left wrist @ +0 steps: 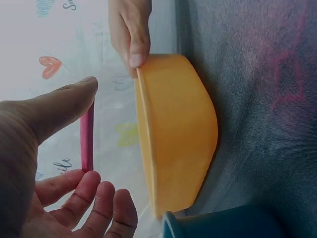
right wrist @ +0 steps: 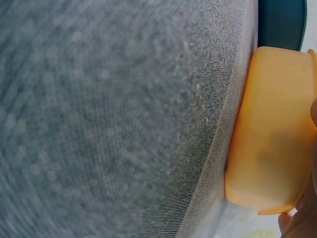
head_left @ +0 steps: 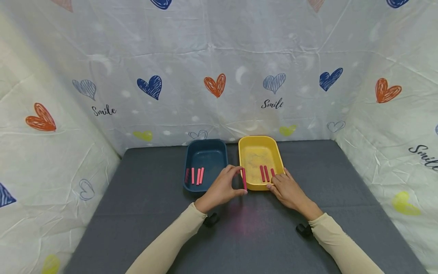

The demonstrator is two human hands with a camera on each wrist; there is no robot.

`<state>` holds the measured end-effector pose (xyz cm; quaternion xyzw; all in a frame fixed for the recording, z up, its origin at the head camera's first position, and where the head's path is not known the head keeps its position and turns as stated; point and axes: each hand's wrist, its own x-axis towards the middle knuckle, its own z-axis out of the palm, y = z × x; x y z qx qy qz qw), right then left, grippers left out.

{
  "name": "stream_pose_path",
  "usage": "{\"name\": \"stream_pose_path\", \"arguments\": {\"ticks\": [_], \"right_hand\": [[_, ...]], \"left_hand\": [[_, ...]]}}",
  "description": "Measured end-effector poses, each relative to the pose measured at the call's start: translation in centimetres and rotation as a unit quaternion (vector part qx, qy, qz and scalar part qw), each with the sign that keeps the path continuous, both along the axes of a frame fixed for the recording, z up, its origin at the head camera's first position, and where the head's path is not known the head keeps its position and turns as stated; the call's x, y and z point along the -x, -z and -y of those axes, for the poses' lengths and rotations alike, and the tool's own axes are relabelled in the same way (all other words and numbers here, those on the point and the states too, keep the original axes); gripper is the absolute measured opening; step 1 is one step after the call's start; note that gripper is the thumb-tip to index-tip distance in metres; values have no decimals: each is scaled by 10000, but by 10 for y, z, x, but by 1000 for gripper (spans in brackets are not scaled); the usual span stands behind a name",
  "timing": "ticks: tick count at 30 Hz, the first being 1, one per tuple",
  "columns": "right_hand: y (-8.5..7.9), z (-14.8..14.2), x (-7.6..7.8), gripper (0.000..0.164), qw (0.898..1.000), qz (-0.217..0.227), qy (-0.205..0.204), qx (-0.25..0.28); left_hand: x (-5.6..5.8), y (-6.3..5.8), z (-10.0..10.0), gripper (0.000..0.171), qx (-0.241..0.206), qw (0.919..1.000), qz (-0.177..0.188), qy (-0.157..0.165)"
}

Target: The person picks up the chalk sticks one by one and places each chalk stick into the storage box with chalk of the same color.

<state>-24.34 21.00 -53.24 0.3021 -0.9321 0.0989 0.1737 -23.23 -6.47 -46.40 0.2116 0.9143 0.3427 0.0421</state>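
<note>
My left hand (head_left: 222, 184) pinches a dark pink chalk stick (head_left: 244, 179) by its ends, between thumb and fingertips. The stick stands just above the near left corner of a yellow tray (head_left: 258, 142); in the left wrist view the stick (left wrist: 87, 139) is clear of the tray's wall. At the tray's near right corner my right hand (head_left: 287, 188) grips the rim, thumb outside and fingers over the edge. Inside lie three dark pink sticks (head_left: 265, 173), the rightmost close to those fingers. Only a bit of the right hand (right wrist: 302, 213) shows in its wrist view.
A dark blue tray (head_left: 207, 146) stands left of the yellow one, with several pink sticks (head_left: 198, 176) in it. A pink smudge (head_left: 244, 220) marks the grey cloth (head_left: 154, 213) in front. Behind hangs a white curtain (head_left: 184, 57) printed with hearts.
</note>
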Motion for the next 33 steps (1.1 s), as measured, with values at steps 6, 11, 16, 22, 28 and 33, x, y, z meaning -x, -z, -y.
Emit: {"name": "stream_pose_path", "arguments": {"ticks": [6, 11, 16, 22, 28, 33], "right_hand": [[1, 0, 0, 22, 10000, -1, 6, 10], [1, 0, 1, 23, 10000, 57, 31, -26], [1, 0, 2, 23, 10000, 60, 33, -38], [1, -1, 2, 23, 10000, -10, -36, 44], [0, -1, 1, 23, 9999, 158, 38, 8], [0, 0, 1, 23, 9997, 246, 71, -13]], "left_hand": [[12, 4, -9, 79, -116, 9999, -75, 42], [21, 6, -15, 80, -172, 9998, -45, 47], [29, 7, -21, 79, -176, 9998, -96, 33], [40, 8, -26, 77, -185, 9996, -196, 44], [49, 10, -32, 76, -51, 9995, -307, 33], [54, 15, -38, 76, 164, 9992, -366, 34]]}}
